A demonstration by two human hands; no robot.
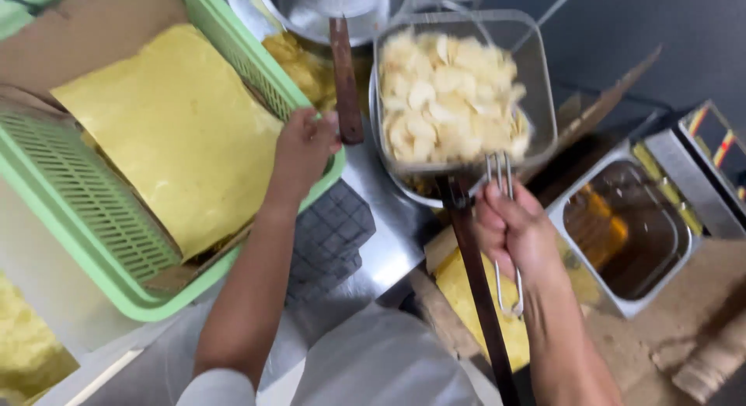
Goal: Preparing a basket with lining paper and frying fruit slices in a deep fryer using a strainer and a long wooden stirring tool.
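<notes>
1. The right hand (513,231) is closed around the wire handle of a metal fry basket (466,95), so the basket lies just ahead of its knuckles, reaching away from the person.
2. That basket is a single rectangular wire one. Its long axis runs from the hand away toward the top of the view, with the handle end pointing back at the person.
3. It is heaped with pale chips (451,95), too many to count, and they fill it nearly to the rim.
4. A dark wooden handle (478,289) passes just left of the right hand, running lengthwise from under the basket down toward the person's body.
5. The left hand (301,149) is curled over the rim of a green plastic crate (93,212), fingers folded on the edge. The crate spreads out to the left of that hand.
6. One yellow sheet (179,134) lines the crate, lying flat beside the left hand, tilted corner-on.
7. A second wooden handle (346,80) stands just right of the left hand, pointing up toward a round metal bowl (326,10).
8. Well to the right of the right hand sits one steel fryer tub (629,227) holding amber oil.
9. Between the two forearms lies a dark grid mat (330,235) on the steel tabletop (388,250).
</notes>
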